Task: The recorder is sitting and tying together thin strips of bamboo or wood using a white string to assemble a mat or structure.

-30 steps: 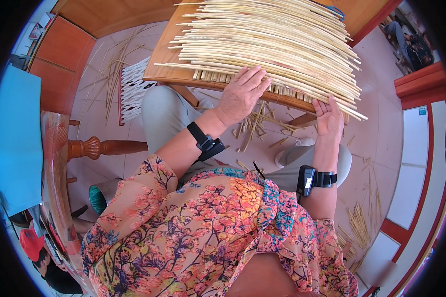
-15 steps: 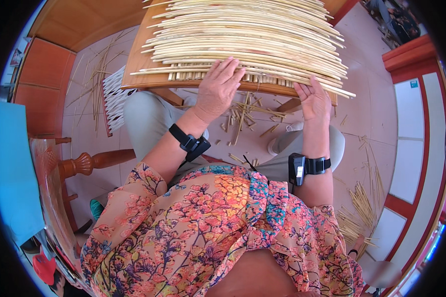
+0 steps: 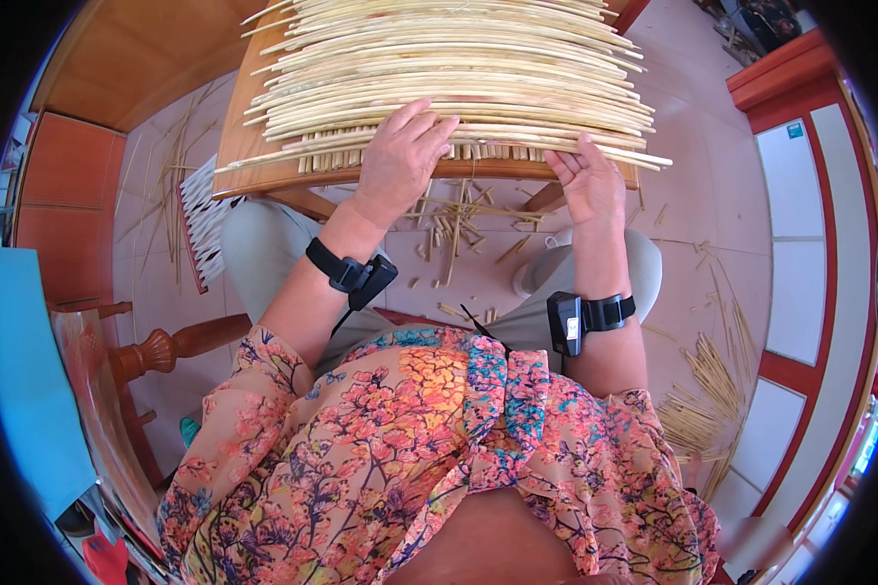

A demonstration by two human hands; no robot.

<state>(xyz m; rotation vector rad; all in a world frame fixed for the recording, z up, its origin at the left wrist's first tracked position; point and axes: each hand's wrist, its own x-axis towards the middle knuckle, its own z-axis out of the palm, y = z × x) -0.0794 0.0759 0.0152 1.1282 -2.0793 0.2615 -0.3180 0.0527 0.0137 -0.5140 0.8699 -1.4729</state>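
- Sticks cover the wooden table, cut off at the top; short pieces beneath are partly hidden.
- Left hand and right hand sit apart at the near sticks; whether either grips, I cannot tell.
- Everything has shifted left in view since before.
- Bare wood shows along the left edge.
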